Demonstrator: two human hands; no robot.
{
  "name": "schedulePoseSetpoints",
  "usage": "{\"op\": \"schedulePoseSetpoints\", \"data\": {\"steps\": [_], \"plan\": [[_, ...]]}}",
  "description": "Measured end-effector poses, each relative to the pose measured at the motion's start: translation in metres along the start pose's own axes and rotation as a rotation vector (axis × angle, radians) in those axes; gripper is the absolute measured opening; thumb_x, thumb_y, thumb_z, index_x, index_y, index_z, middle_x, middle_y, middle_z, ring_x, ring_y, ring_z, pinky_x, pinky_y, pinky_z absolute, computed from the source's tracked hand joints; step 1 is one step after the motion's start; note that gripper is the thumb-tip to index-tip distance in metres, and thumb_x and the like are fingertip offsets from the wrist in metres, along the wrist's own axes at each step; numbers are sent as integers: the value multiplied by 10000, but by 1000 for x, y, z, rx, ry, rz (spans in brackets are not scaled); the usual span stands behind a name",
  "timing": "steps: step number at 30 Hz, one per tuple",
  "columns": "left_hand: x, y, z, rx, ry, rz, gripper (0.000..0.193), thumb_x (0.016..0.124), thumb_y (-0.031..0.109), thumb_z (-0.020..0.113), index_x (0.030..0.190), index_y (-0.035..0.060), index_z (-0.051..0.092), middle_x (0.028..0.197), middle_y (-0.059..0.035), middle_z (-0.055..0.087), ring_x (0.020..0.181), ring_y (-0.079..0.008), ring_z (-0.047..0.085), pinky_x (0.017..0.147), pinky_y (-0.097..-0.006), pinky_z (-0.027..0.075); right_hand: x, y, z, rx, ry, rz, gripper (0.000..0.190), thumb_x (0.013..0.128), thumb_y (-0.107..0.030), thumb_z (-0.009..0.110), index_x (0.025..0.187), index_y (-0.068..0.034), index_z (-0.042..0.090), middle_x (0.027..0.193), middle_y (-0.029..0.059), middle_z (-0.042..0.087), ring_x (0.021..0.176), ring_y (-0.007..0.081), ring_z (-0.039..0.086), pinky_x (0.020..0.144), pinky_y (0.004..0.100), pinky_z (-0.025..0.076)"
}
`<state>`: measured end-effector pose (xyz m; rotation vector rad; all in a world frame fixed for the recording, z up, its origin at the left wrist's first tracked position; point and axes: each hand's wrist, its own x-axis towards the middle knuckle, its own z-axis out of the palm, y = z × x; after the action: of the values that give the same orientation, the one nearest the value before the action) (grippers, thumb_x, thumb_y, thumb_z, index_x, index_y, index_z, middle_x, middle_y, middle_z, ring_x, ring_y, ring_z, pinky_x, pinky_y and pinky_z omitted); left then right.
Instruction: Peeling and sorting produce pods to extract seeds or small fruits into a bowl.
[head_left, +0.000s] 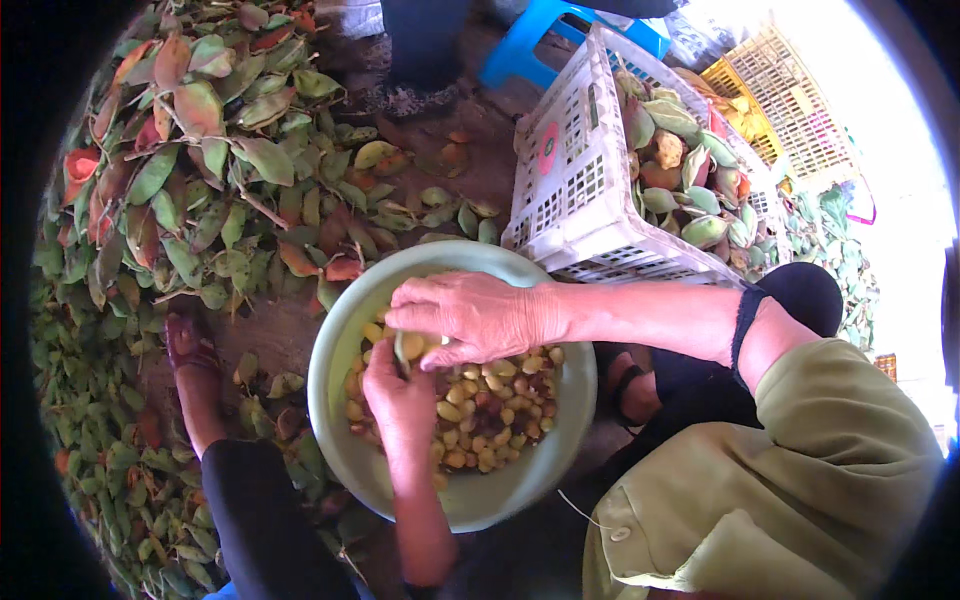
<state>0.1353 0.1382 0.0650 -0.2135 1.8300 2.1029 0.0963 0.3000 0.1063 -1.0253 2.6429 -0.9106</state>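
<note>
Both my hands are over a pale green plastic basin (330, 420) with many small yellow and brownish kernels or fruits (487, 405) in it. My left hand (401, 397), at the basin's left, has its fingertips pinched on a green pod husk (403, 352). Reaching in from the right, my right hand (472, 315) arches over the same husk with curled fingers and a lowered thumb; its fingertips are partly hidden, so what it grips is not plain.
Green and reddish pods (262, 157) are heaped at the left. A white plastic crate (570, 187) of pods stands tilted behind the basin, at the right. Beyond it are a blue stool (517, 52) and a yellow crate (757, 120). My feet flank the basin.
</note>
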Motion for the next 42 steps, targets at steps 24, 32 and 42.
{"op": "schedulePoseSetpoints", "data": {"steps": [24, 32, 42], "plan": [[6, 37, -28, 46, 82, 76, 334, 738, -72, 555, 1069, -28, 560, 841, -44, 614, 652, -73, 551, 562, -201, 455, 56, -10, -56, -170, -168, 136, 649, 757, -653, 582, 880, -17, 617, 807, 163, 632, 785, 343, 620, 694, 413, 481], [10, 17, -21, 147, 170, 275, 239, 781, 6, 608, 1010, -45, 566, 876, -56, 615, 753, -87, 566, 621, -226, 468, 56, -24, -46, 619, -479, 582, 506, 755, -174, 671, 1160, 36, 452, 892, 130, 598, 734, 183, 609, 579, 298, 514], [8, 20, -52, -576, 120, 36, 250, 883, 154, 568, 1088, 17, 528, 784, -110, 619, 561, -116, 538, 434, -198, 391, 11, -9, -6, -113, -128, 80, 610, 679, -178, 733, 1185, 22, 457, 1108, 189, 549, 995, 322, 575, 854, 395, 453]]}}
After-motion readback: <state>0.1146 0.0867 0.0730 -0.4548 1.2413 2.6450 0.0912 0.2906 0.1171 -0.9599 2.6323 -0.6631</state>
